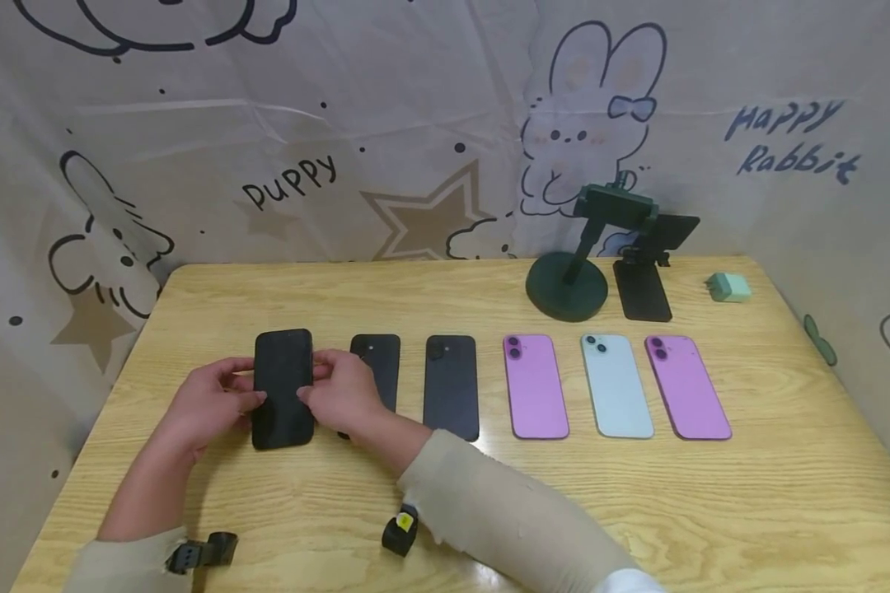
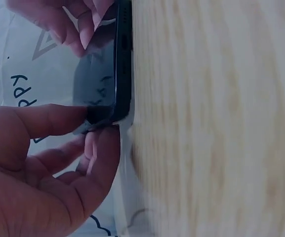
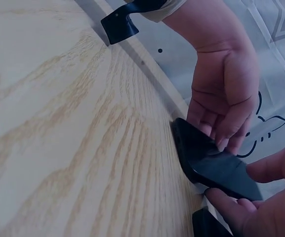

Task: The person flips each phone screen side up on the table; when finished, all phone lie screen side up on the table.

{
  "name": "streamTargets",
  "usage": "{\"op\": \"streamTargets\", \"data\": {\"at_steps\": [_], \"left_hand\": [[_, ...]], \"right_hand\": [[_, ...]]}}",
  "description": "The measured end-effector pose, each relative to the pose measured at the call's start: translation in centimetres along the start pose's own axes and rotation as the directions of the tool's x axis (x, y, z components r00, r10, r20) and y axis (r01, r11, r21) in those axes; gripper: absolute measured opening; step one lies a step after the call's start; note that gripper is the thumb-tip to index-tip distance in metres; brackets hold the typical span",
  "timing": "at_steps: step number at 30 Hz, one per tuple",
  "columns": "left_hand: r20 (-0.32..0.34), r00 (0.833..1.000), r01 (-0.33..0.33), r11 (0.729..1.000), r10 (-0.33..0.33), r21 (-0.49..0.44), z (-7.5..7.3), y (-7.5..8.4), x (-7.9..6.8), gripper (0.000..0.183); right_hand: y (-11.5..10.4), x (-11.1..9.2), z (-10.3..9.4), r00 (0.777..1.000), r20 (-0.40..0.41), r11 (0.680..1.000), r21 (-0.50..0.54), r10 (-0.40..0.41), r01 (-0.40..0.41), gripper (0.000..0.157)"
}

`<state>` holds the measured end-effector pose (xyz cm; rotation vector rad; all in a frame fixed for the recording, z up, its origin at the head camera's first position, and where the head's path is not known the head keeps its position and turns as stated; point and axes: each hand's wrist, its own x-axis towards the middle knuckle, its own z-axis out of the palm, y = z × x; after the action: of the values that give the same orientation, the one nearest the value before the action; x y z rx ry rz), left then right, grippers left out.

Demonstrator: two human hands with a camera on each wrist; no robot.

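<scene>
A black smartphone [image 1: 283,371] lies screen up at the left end of a row of phones, gripped along both long sides. My left hand [image 1: 211,403] has its thumb on the left edge of the glass, with fingers at the side below. On the opposite edge my right hand [image 1: 347,391] pinches it the same way. In the left wrist view the phone's bottom end [image 2: 124,64] with its charging port sits close over the wood. Beside it a second black phone [image 1: 387,362], back up, is partly hidden by my right hand.
To the right lie another black phone [image 1: 451,399], a pink phone [image 1: 537,395], a pale blue phone [image 1: 619,395] and another pink phone [image 1: 690,395], all back up. Behind them stand a dark green phone stand [image 1: 567,288], a black stand [image 1: 644,292] and a mint charger [image 1: 730,287].
</scene>
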<state>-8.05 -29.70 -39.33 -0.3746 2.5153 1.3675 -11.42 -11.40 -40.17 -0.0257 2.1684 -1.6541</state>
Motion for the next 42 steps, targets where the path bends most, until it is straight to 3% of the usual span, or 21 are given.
{"op": "streamTargets", "data": {"at_steps": [11,22,34,42], "left_hand": [[-0.016,0.999,0.042,0.994,-0.041,0.096,0.2,-0.1,0.5,0.053],[-0.011,0.997,0.072,0.987,-0.072,0.141,-0.3,0.3,0.8,0.051],[-0.008,0.998,0.068,0.987,-0.067,0.147,-0.3,0.2,0.8,0.051],[-0.064,0.997,0.062,0.974,-0.049,0.218,0.1,0.6,0.5,0.051]], "right_hand": [[0.0,-0.6,-0.4,0.998,0.063,0.998,-0.053,0.018,-0.015,0.050],[-0.1,-1.2,0.3,0.998,0.058,0.998,0.040,0.039,-0.041,0.056],[-0.3,-1.6,0.3,0.998,0.056,0.996,0.070,0.042,-0.046,0.063],[0.3,-2.0,-1.1,0.995,0.088,0.999,0.008,-0.041,0.041,0.053]]}}
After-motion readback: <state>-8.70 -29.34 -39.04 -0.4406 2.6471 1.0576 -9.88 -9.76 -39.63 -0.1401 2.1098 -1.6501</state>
